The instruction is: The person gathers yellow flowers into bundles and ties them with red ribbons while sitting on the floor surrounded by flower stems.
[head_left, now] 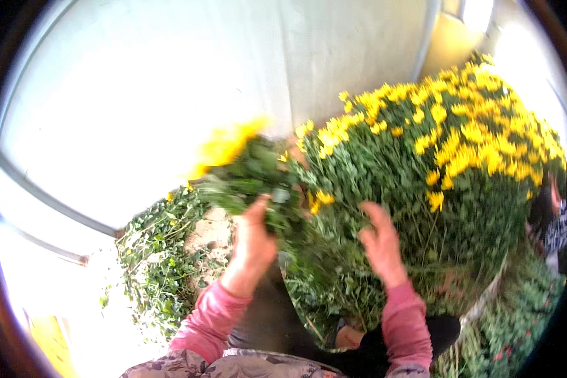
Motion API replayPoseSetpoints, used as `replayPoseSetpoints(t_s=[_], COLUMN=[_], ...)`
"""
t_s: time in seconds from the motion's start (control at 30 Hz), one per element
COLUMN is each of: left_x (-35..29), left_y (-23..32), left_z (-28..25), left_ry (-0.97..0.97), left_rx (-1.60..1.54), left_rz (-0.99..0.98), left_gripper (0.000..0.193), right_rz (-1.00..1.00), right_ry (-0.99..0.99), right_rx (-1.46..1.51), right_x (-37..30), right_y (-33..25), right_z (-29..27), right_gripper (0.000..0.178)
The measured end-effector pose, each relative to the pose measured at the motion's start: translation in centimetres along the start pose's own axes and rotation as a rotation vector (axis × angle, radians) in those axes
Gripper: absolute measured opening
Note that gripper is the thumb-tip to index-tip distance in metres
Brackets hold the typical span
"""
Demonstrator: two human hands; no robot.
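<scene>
My left hand [256, 242] is closed around the leafy stems of a bunch of yellow chrysanthemums [249, 165], with its blurred flower heads pointing up and to the left. Over the front of a large heap of cut yellow chrysanthemums [384, 157], my right hand [382, 247] has its thumb and fingers apart, and nothing shows in it. The heap's blooms face the far side, while its green stems lie toward me. A few yellow blooms [321, 200] sit between my hands.
Loose stripped leaves [157, 252] lie on the ground at left. A pale sheet wall [246, 63] stands behind, with a curved frame bar [41, 208]. More greenery with red specks [510, 334] lies at lower right. Part of another person [554, 214] shows at the right edge.
</scene>
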State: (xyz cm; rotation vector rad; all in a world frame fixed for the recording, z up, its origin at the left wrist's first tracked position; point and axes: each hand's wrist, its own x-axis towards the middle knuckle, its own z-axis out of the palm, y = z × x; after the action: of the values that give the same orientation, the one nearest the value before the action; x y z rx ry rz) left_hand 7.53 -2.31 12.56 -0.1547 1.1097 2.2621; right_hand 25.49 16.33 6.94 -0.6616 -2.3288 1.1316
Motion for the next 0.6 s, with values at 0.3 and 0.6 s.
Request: replayPoseSetpoints(t_s=[0.3, 0.6], left_x=[2.5, 1.7], left_y=[-3.8, -1.7], left_z=[-1.9, -5.0], left_ry=[-0.241, -0.317], left_rx=[-0.331, -0.006], left_rz=[-0.22, -0.005], left_gripper=[0.04, 0.044], right_rz=[-0.087, -0.115], right_ry=[-0.089, -0.129], right_rx=[-0.077, -0.035], right_x=[-1.5, -0.6], right_y=[-0.4, -2.8], right_z=[10.6, 11.2], right_gripper=[0.054, 0.047])
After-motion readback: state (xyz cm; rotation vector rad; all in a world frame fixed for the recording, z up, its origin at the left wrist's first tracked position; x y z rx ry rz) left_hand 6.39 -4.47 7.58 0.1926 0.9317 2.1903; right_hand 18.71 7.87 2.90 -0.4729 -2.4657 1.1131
